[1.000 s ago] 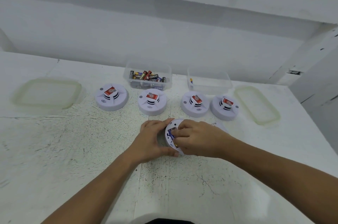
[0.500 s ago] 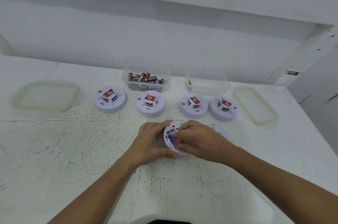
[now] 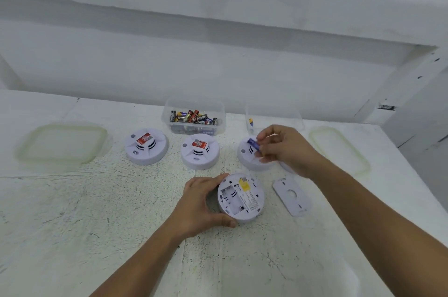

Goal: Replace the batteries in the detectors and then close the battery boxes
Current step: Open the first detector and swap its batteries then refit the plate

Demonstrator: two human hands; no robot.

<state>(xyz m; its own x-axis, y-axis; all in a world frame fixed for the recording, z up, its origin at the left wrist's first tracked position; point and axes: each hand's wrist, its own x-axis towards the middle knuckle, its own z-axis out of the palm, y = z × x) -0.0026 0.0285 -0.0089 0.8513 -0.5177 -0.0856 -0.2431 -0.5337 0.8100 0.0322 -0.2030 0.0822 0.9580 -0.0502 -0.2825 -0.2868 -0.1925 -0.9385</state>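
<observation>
The overturned detector (image 3: 240, 197) lies on the worktop (image 3: 72, 224), battery bay open beside a yellow label (print too small to read), its rim clamped in the grip of the left hand (image 3: 201, 204). The right hand (image 3: 283, 148) pinches a purple battery (image 3: 253, 144) above another detector (image 3: 247, 159). The loose cover (image 3: 292, 196) lies just right, and behind, a clear tub (image 3: 223, 117) holds batteries marked EVEREADY.

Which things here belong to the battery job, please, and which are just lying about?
In use: left hand, open detector, right hand, blue battery, loose cover, battery tub, near-empty tub, waiting detectors.
Lying about: left lid, right lid.
</observation>
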